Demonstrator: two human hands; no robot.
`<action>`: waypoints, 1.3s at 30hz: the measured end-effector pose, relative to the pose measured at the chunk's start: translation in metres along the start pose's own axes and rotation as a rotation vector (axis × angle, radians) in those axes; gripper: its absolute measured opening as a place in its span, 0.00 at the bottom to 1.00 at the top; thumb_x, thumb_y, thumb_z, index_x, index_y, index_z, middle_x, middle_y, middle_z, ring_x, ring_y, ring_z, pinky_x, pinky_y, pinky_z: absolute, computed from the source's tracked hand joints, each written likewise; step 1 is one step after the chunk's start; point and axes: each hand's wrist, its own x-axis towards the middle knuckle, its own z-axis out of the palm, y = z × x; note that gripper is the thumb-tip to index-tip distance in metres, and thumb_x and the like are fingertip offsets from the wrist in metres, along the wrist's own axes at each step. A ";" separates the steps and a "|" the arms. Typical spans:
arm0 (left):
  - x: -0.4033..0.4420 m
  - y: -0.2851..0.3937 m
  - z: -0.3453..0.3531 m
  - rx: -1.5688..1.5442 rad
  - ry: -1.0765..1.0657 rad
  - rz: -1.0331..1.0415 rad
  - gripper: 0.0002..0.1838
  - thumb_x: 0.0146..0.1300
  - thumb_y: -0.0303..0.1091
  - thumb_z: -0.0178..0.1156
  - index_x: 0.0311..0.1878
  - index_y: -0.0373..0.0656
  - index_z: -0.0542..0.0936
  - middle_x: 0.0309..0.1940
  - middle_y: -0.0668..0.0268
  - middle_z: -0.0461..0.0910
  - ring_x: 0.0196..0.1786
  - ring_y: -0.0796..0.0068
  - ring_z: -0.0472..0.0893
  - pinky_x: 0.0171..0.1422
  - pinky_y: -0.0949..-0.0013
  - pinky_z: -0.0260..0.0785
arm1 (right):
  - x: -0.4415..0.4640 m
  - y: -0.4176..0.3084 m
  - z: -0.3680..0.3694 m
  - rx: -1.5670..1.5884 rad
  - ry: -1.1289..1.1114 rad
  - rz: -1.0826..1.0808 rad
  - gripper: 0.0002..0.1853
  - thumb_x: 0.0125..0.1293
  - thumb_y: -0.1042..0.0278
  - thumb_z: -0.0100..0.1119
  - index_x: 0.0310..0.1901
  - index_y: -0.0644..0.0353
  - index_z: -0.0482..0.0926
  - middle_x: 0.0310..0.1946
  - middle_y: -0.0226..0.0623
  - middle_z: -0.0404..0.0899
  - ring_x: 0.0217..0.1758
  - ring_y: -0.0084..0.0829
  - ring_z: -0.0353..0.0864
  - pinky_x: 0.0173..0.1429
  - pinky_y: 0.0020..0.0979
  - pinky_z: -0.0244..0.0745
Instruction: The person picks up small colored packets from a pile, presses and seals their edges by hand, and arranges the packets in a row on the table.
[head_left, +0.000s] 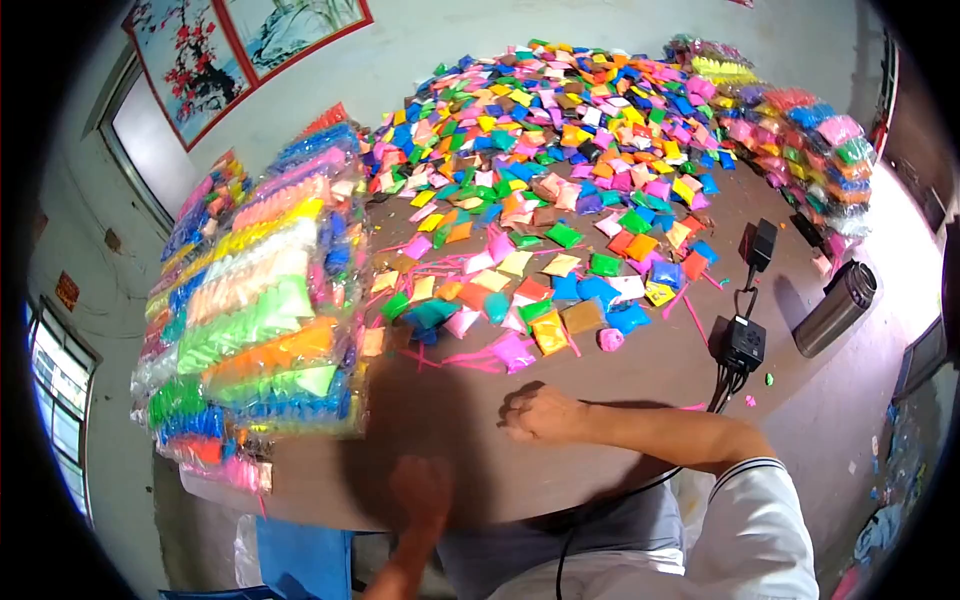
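While the right hand [540, 412] of a person in a white short-sleeved shirt [755, 520] rests, fingers curled in and nothing visible between them, on a brown tabletop [310, 480], the left hand [422, 488] hangs in deep shadow near the table's edge, its grip impossible to tell. Small, pillow-shaped packets in many colours [560, 120] lie heaped at the far side and scattered toward the hands, a bright pink one [514, 352] nearest the right. The loose slope could slump if packets were pulled from its foot, and thin pink strips [460, 358], tangled among the front ones, could drag neighbours along. Tall layers of clear plastic bags filled with coloured packets [255, 310] reach the left edge, where a brushing elbow might send the slick wrapping sliding. A black cable [640, 488] runs past the right forearm; snagged, it could jerk the black plastic box [744, 345] beside the upright metal flask [838, 310].
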 end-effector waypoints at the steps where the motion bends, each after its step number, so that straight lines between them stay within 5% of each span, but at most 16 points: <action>1: 0.003 0.021 0.002 0.002 0.060 0.096 0.10 0.51 0.32 0.62 0.19 0.39 0.74 0.27 0.56 0.73 0.33 0.52 0.75 0.38 0.50 0.65 | 0.005 -0.005 0.005 -0.044 0.060 0.026 0.09 0.55 0.61 0.57 0.28 0.57 0.79 0.28 0.36 0.78 0.32 0.38 0.79 0.37 0.38 0.77; 6: 0.020 0.124 0.022 -0.097 -0.088 0.259 0.07 0.51 0.31 0.59 0.23 0.38 0.76 0.31 0.55 0.74 0.32 0.49 0.73 0.37 0.52 0.65 | -0.015 0.002 -0.007 -0.110 -0.005 0.109 0.08 0.56 0.62 0.56 0.27 0.56 0.76 0.26 0.35 0.74 0.31 0.36 0.78 0.35 0.37 0.76; 16: 0.020 0.126 0.027 -0.144 -0.051 0.184 0.06 0.57 0.30 0.58 0.30 0.37 0.79 0.35 0.54 0.76 0.33 0.49 0.74 0.37 0.53 0.65 | -0.012 0.006 0.003 -0.119 0.156 0.347 0.04 0.57 0.65 0.56 0.29 0.53 0.76 0.28 0.34 0.74 0.34 0.34 0.78 0.33 0.35 0.76; 18: 0.021 0.130 0.022 -0.256 -0.233 0.042 0.08 0.58 0.33 0.57 0.29 0.38 0.80 0.33 0.53 0.77 0.34 0.48 0.76 0.38 0.51 0.68 | -0.009 0.008 0.001 -0.123 0.120 0.410 0.05 0.60 0.64 0.57 0.28 0.52 0.77 0.30 0.34 0.76 0.35 0.35 0.78 0.34 0.36 0.77; 25: 0.034 0.194 0.006 -0.465 -0.115 -0.123 0.12 0.62 0.37 0.58 0.32 0.36 0.79 0.40 0.53 0.78 0.41 0.50 0.79 0.48 0.57 0.72 | -0.005 0.017 0.000 0.145 0.307 0.655 0.08 0.65 0.64 0.54 0.31 0.58 0.76 0.31 0.41 0.77 0.35 0.45 0.79 0.37 0.42 0.76; 27: 0.034 0.200 0.005 -0.350 0.064 0.170 0.08 0.60 0.33 0.61 0.31 0.37 0.76 0.36 0.57 0.77 0.39 0.57 0.77 0.45 0.58 0.69 | -0.009 0.020 0.004 0.196 0.379 0.626 0.10 0.66 0.64 0.55 0.30 0.59 0.74 0.29 0.42 0.76 0.33 0.47 0.79 0.34 0.44 0.75; 30: 0.027 0.222 -0.005 -0.445 -0.043 0.303 0.06 0.59 0.31 0.61 0.32 0.40 0.77 0.37 0.59 0.78 0.43 0.58 0.77 0.48 0.57 0.68 | -0.012 0.018 0.002 0.476 0.449 0.654 0.10 0.65 0.64 0.56 0.29 0.59 0.74 0.29 0.44 0.76 0.32 0.49 0.78 0.34 0.45 0.74; 33: 0.017 0.263 -0.004 -0.492 -0.066 0.450 0.04 0.57 0.29 0.62 0.32 0.40 0.78 0.33 0.59 0.79 0.39 0.56 0.78 0.44 0.58 0.69 | -0.006 0.018 0.014 0.160 0.456 0.597 0.08 0.61 0.66 0.57 0.27 0.59 0.73 0.30 0.43 0.76 0.34 0.47 0.78 0.37 0.44 0.74; 39: -0.001 0.322 -0.002 -0.882 -0.302 0.459 0.11 0.58 0.37 0.62 0.26 0.40 0.76 0.24 0.57 0.77 0.29 0.54 0.78 0.35 0.57 0.68 | -0.007 0.012 0.008 0.084 0.496 0.554 0.10 0.61 0.66 0.57 0.24 0.58 0.72 0.26 0.42 0.75 0.31 0.46 0.78 0.34 0.44 0.73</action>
